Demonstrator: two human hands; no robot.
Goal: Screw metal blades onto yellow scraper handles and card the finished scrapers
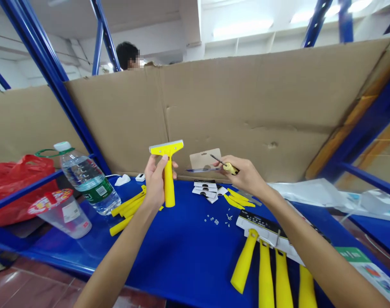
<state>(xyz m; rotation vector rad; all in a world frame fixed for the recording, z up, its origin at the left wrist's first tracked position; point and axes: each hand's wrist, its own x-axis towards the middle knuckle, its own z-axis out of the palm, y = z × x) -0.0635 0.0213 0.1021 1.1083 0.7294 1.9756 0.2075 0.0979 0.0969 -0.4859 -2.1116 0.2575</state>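
My left hand (155, 177) is wrapped round the handle of a yellow scraper (169, 184), held upright above the table with its wide head up. Two small screws show on that head, and a metal strip runs along its top edge. My right hand (246, 173) grips a screwdriver (229, 167) by its yellowish handle, its dark shaft pointing up and left. The same hand also pinches a hang-hole card (201, 160) with a dark strip along its lower edge. Below lie white-and-black cards (205, 189), yellow head pieces (238, 199) and small screws and nuts (216, 222).
On the blue table (182, 256), several yellow handles (266, 273) lie front right beside printed packaging (259, 224). More yellow handles (127, 209) lie left, near a water bottle (95, 188) and plastic cup (69, 216). Behind stands a cardboard wall (230, 107); a person's head (127, 54) shows beyond.
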